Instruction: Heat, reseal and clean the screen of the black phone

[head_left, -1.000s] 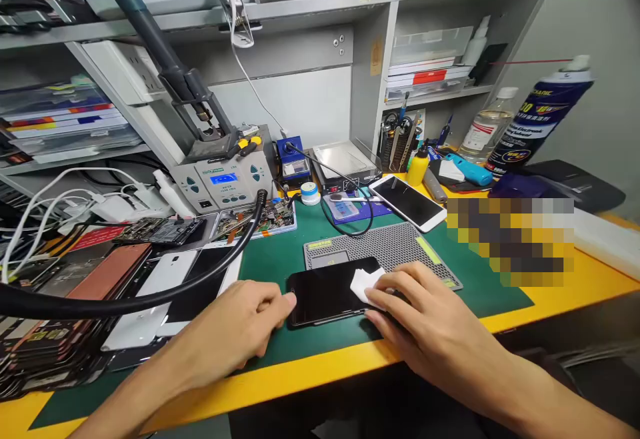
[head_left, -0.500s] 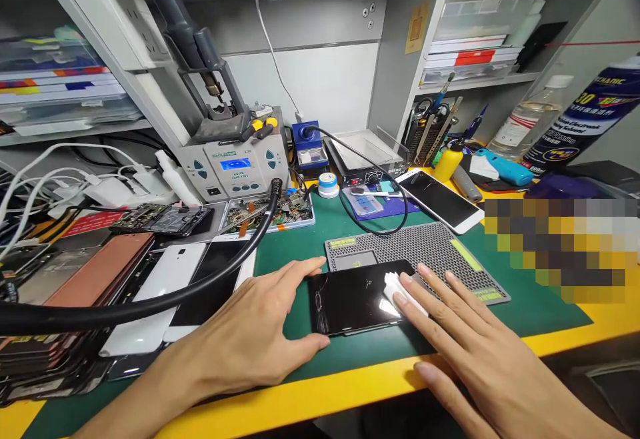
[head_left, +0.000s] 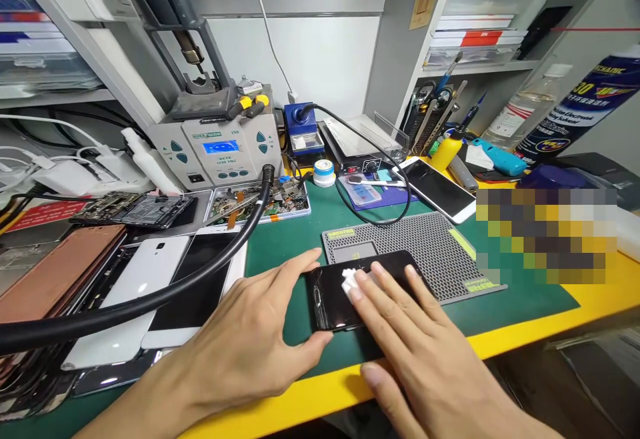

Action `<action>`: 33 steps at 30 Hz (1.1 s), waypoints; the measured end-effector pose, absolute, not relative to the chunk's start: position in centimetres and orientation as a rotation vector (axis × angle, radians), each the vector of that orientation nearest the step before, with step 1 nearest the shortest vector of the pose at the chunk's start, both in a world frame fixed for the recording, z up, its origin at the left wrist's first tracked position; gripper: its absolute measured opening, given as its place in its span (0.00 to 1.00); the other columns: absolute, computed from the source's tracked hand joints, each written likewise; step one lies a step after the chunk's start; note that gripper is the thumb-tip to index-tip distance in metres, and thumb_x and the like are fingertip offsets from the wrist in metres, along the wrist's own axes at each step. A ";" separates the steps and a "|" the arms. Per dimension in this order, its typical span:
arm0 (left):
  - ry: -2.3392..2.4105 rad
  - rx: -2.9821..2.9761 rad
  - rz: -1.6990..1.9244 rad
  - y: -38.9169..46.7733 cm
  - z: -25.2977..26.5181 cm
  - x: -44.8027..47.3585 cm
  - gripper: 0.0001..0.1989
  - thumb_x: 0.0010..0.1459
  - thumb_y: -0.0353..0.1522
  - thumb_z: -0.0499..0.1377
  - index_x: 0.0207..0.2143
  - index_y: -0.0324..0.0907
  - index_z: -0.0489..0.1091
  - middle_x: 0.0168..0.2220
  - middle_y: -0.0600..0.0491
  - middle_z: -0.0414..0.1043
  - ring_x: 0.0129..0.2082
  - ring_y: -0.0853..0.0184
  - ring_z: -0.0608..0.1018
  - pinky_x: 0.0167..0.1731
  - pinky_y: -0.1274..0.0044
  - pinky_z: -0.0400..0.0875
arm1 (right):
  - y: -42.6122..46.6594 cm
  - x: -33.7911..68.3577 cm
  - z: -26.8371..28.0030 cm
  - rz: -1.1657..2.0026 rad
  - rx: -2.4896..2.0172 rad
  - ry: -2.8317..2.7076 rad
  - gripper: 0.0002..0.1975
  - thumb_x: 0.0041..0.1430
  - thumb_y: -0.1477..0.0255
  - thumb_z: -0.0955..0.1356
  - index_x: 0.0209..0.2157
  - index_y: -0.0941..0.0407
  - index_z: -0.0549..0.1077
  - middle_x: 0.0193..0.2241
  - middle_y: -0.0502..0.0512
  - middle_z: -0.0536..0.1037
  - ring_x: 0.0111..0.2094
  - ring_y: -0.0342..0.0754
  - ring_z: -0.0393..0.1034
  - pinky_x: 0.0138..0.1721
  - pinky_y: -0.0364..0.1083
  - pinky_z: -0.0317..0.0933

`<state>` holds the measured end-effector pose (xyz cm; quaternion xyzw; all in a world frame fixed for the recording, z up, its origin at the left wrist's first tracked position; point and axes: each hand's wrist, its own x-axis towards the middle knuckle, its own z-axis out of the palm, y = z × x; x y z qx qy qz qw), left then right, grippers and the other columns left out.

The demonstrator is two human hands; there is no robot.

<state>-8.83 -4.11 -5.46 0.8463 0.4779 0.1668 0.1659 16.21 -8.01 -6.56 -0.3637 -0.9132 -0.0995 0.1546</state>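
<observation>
A black phone (head_left: 327,292) with a glossy face lies flat on the green mat, its left end cracked or scratched. My left hand (head_left: 265,325) steadies that end, thumb at the near edge and fingers at the far corner. Under the outstretched fingertips of my right hand (head_left: 415,345) is a folded white tissue (head_left: 349,280), pressed on the phone's face. My right thumb sits apart, over the yellow table edge. Part of the phone's right half is hidden by my right hand. Behind the phone, a grey perforated pad (head_left: 425,245) lies partly beneath or against it.
A thick black hose (head_left: 210,269) arches across the left side from the grey hot-air station (head_left: 220,149). Several phones and phone parts, including a white back cover (head_left: 130,299), are piled at left. A white phone (head_left: 440,189), bottle (head_left: 530,105) and spray can (head_left: 583,109) stand or lie at right.
My right hand has slid the tissue leftward along the phone's face, toward the middle. The left hand keeps its place at the phone's end. The camera view has shifted slightly.
</observation>
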 end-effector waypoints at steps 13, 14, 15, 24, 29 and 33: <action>1.410 2.380 0.583 -4.5 -6.1 -8.2 0.41 0.58 0.48 0.63 0.68 0.49 0.51 0.48 0.47 0.77 0.43 0.54 0.82 0.47 0.66 0.77 | -8.2 20.6 -6.2 -0.176 -1.295 -2.548 0.31 0.67 0.74 0.61 0.70 0.61 0.54 0.68 0.59 0.60 0.71 0.58 0.49 0.70 0.65 0.43; 1.405 2.381 0.576 -4.5 -6.1 -8.1 0.40 0.58 0.48 0.63 0.68 0.49 0.51 0.48 0.47 0.77 0.44 0.54 0.82 0.47 0.66 0.76 | -8.3 20.1 -6.2 -0.153 -1.286 -2.525 0.31 0.67 0.75 0.60 0.70 0.61 0.55 0.68 0.60 0.61 0.70 0.57 0.50 0.70 0.64 0.44; 1.398 2.386 0.573 -4.5 -6.2 -8.0 0.40 0.59 0.48 0.62 0.68 0.49 0.51 0.48 0.47 0.77 0.45 0.53 0.82 0.48 0.66 0.76 | -8.4 19.5 -6.4 -0.139 -1.265 -2.508 0.30 0.67 0.76 0.60 0.69 0.63 0.56 0.67 0.61 0.62 0.70 0.57 0.51 0.70 0.64 0.43; 1.342 2.416 0.619 -4.4 -7.0 -8.4 0.40 0.59 0.47 0.63 0.68 0.52 0.48 0.55 0.47 0.75 0.50 0.54 0.81 0.48 0.69 0.77 | -9.7 17.6 -6.9 -0.229 -1.227 -2.485 0.27 0.63 0.76 0.64 0.63 0.65 0.66 0.66 0.60 0.65 0.69 0.60 0.53 0.72 0.61 0.30; 1.315 2.404 0.673 -4.4 -7.3 -8.2 0.42 0.58 0.45 0.64 0.69 0.53 0.48 0.58 0.49 0.74 0.55 0.53 0.78 0.52 0.68 0.76 | -10.0 17.7 -6.7 -0.277 -1.349 -2.436 0.27 0.64 0.76 0.63 0.64 0.69 0.64 0.66 0.64 0.63 0.70 0.60 0.52 0.71 0.61 0.34; 1.305 2.323 0.731 -4.4 -7.3 -8.3 0.42 0.57 0.42 0.66 0.69 0.54 0.51 0.59 0.50 0.73 0.54 0.51 0.79 0.52 0.67 0.76 | -9.5 14.7 -7.9 -0.272 -1.154 -2.414 0.24 0.64 0.71 0.64 0.58 0.67 0.71 0.62 0.63 0.70 0.66 0.61 0.60 0.71 0.61 0.34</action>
